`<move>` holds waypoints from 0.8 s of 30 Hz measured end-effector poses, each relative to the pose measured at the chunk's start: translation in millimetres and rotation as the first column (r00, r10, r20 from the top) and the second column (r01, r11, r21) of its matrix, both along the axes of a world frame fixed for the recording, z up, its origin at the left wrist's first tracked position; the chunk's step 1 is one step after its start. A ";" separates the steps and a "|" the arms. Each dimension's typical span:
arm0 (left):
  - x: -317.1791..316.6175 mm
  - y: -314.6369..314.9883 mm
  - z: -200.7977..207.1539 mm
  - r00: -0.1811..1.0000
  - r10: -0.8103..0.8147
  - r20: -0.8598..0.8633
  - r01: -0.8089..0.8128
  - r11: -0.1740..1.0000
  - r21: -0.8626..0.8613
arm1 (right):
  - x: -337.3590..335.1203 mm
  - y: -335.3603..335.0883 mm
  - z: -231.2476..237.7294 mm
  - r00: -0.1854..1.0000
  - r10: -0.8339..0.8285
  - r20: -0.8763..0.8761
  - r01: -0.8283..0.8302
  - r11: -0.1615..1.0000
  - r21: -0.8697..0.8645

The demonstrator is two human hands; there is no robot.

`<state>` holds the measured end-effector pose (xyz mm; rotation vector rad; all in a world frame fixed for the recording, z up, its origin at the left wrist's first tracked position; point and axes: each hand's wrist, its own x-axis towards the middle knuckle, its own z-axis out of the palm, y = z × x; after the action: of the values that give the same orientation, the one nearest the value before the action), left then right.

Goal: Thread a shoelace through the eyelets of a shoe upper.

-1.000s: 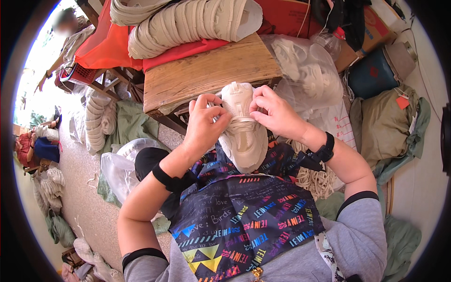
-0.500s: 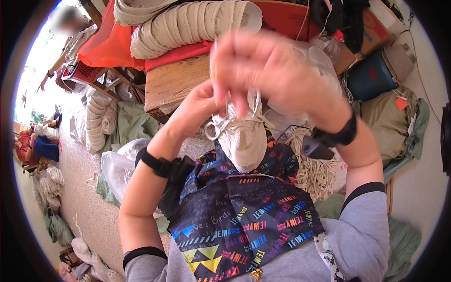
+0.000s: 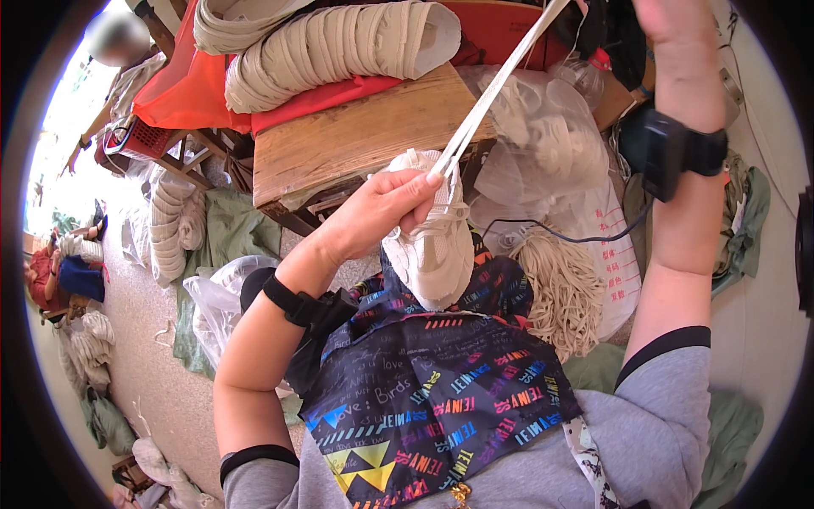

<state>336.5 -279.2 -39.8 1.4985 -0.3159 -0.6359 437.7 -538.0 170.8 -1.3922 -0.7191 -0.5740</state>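
A white sneaker [image 3: 431,263] stands on my lap, toe toward me, its lacing partly threaded. My left hand [image 3: 398,204] pinches the white shoelace [image 3: 487,100] over the shoe's tongue. From there the lace runs taut, in two or more strands, up and to the right past the top edge. My right hand [image 3: 674,21] is raised at the upper right, its fingers cut off by the frame; the stretched lace leads toward it. A dark patterned apron [image 3: 441,382] covers my lap under the shoe.
Behind the shoe is a wooden bench [image 3: 339,144] bearing a row of nested off-white shoe parts [image 3: 331,55]. A bundle of pale laces [image 3: 564,293] hangs at the right, beside a clear plastic bag [image 3: 543,140] of shoes. A dark cable [image 3: 560,233] runs to my right wrist band.
My right hand has swung from above the shoe to the upper right, drawing the lace out long and taut. My left hand has shifted slightly right and down, still pinching at the shoe.
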 end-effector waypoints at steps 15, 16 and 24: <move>9.3 -7.5 -16.9 0.922 0.352 -0.160 -0.385 0.874 -0.295 | -109.3 78.5 -238.9 0.973 -0.120 -0.197 -0.079 0.627 -0.775; 9.4 -8.0 -17.2 0.913 0.367 -0.178 -0.406 0.860 -0.310 | -109.5 84.2 -243.0 0.973 -0.119 -0.197 -0.080 0.628 -0.774; 8.3 -3.4 -18.7 0.869 0.421 -0.258 -0.487 0.820 -0.302 | -105.8 96.3 -256.0 0.994 -0.105 0.021 0.080 0.597 -0.798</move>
<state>344.8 -282.6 -58.4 1.0942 0.0749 -0.2990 331.9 -441.7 -85.3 -2.2958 -0.9414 -0.2935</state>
